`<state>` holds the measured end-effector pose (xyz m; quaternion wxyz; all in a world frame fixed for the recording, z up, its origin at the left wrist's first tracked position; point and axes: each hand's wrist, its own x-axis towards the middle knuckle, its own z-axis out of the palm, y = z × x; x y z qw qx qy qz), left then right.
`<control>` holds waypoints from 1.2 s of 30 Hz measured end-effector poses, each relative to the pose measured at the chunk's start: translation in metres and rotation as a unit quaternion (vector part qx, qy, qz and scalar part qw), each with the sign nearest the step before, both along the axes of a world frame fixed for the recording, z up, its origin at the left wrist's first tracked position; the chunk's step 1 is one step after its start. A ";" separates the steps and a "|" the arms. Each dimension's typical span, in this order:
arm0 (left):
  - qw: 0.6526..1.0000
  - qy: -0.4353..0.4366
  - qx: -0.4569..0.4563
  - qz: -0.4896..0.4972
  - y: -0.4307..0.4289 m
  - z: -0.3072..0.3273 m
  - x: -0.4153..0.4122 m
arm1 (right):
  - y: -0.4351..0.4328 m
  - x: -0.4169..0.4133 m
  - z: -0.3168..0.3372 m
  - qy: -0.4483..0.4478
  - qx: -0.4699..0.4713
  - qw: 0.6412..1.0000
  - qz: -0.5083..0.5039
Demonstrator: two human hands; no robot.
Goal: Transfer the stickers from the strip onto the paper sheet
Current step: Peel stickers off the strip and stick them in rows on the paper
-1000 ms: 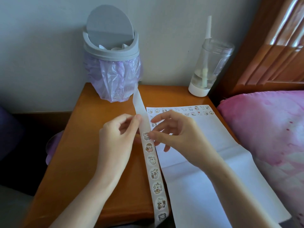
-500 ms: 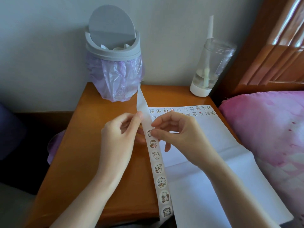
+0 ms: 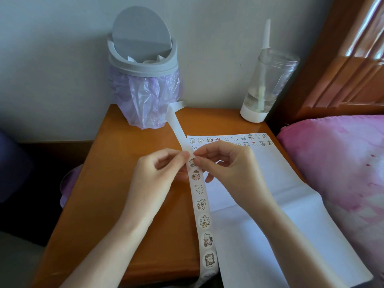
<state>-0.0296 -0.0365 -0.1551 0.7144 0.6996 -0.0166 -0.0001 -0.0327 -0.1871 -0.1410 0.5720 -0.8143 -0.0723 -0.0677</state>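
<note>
A long white sticker strip (image 3: 201, 204) runs from the bin toward me, with several round cartoon stickers on its near half and a bare far half. My left hand (image 3: 154, 175) pinches the strip's left edge near the topmost sticker (image 3: 192, 162). My right hand (image 3: 227, 163) pinches at that same sticker with thumb and forefinger. The white paper sheet (image 3: 276, 196) lies to the right on the wooden table (image 3: 116, 183), with two rows of small stickers along its far edge.
A grey swing-lid bin (image 3: 143, 67) lined with a purple bag stands at the back of the table. A clear bottle (image 3: 268, 84) with a white base stands at the back right. A pink pillow (image 3: 340, 163) lies right of the sheet.
The strip has slid away from me, toward the bin, so more of its stickers show near the table's front edge. My right thumb and forefinger have closed in on the topmost sticker.
</note>
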 end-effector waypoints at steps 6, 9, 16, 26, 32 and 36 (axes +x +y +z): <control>1.000 -0.007 0.013 0.001 0.000 0.000 -0.001 | 0.000 0.001 -0.001 -0.005 -0.029 1.000 -0.002; 1.000 0.001 0.019 0.008 0.000 -0.001 -0.001 | 0.000 0.001 -0.002 -0.022 -0.062 0.998 -0.009; 0.999 0.031 0.024 0.010 0.001 -0.003 0.001 | -0.003 -0.001 0.005 -0.043 -0.112 0.993 0.020; 0.998 0.022 0.053 -0.030 -0.001 -0.006 -0.001 | -0.080 0.032 0.016 0.075 -0.052 0.991 -0.095; 0.996 0.024 0.073 -0.052 -0.002 -0.009 0.000 | -0.089 0.044 -0.004 0.127 -0.067 0.984 -0.108; 0.993 0.019 0.098 -0.055 -0.002 -0.010 0.000 | -0.087 0.048 -0.007 0.118 -0.081 0.985 -0.098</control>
